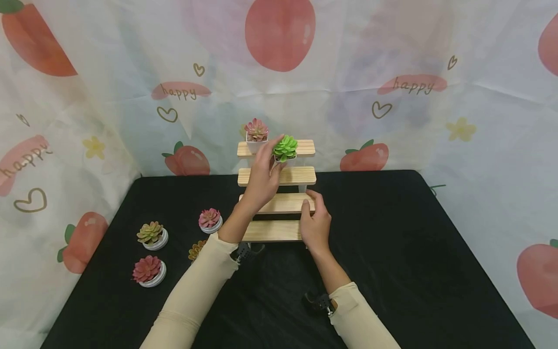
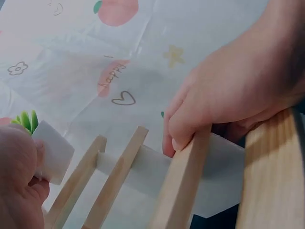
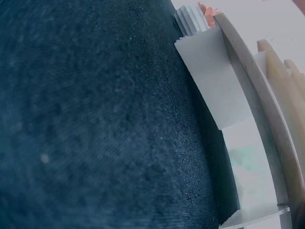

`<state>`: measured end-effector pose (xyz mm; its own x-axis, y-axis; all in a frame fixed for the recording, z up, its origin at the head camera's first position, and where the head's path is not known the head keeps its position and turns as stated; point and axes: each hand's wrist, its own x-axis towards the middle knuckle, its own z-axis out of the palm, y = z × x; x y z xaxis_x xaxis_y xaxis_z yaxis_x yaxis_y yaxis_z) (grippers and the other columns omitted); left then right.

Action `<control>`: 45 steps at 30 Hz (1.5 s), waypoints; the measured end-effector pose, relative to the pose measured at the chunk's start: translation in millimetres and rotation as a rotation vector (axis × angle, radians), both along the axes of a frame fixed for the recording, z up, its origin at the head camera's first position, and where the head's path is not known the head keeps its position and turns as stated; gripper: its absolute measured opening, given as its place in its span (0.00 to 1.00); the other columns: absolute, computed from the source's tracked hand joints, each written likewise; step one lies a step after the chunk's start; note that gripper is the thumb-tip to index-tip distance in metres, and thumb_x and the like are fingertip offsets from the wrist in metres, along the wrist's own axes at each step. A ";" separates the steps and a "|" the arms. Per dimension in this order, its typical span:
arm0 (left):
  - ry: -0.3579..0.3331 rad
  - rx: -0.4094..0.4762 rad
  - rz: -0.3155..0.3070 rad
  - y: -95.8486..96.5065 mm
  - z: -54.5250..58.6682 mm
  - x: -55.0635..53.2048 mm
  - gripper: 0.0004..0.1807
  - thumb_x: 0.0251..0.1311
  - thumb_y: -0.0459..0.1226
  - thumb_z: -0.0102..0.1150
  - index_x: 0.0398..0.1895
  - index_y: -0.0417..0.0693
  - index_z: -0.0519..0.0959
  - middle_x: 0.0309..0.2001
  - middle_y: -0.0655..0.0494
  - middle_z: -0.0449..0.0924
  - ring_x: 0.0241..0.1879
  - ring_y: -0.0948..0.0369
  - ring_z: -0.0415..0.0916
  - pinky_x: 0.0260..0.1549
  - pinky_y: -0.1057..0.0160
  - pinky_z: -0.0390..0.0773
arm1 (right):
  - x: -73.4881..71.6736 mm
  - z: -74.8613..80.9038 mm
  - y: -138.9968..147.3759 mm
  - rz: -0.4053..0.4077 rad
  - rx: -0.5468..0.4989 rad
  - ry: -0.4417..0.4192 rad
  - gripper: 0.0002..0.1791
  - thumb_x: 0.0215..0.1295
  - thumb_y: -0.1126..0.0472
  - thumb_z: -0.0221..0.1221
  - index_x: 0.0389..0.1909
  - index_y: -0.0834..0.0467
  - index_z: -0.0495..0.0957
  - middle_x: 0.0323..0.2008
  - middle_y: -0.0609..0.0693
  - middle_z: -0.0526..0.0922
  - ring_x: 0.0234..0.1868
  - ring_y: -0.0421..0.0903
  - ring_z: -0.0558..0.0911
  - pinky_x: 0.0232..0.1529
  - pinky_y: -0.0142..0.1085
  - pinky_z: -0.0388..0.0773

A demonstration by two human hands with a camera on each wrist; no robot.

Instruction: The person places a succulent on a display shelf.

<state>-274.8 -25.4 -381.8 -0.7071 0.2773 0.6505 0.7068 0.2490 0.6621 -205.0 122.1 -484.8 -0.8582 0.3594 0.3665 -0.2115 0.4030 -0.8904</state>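
Observation:
My left hand pinches a small white pot with a bright green succulent, held up in front of the top tier. In the left wrist view, the tilted white pot shows beside the fingers. A tiered wooden plant stand with pale slats and white side panels stands at the table's far edge. My right hand grips its right side, thumb on a lower slat; in the left wrist view its fingers curl over a slat. On the top tier's left sits a pink potted succulent.
On the black table, left of the stand, are a yellow-green succulent, a red one, a pink one and an orange-brown one partly behind my left sleeve. A printed cloth hangs close behind the stand.

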 end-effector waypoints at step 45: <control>-0.115 -0.204 0.140 33.8 23.6 -33.3 0.36 0.77 0.27 0.50 0.83 0.50 0.53 0.77 0.47 0.60 0.60 0.51 0.75 0.56 0.57 0.75 | 1.5 1.4 -1.9 -0.014 0.008 0.004 0.17 0.78 0.61 0.53 0.63 0.54 0.78 0.54 0.56 0.84 0.42 0.53 0.84 0.44 0.49 0.78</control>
<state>-308.2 8.4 -358.2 -0.8135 0.2893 0.5045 0.5795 0.4755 0.6618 -203.5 120.2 -483.3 -0.8519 0.3679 0.3727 -0.2093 0.4133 -0.8862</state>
